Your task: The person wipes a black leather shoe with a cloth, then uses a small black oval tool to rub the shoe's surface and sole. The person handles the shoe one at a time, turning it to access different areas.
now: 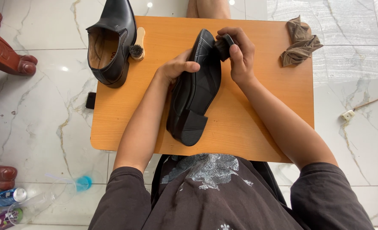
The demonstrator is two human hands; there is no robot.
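A black leather shoe [195, 91] lay tilted on its side over the orange table [248, 123], ridged sole and block heel showing. The left hand [176, 68] had its fingers clasped around the shoe's upper. The right hand [240, 55] gripped a small dark brush [224, 46] pressed against the toe.
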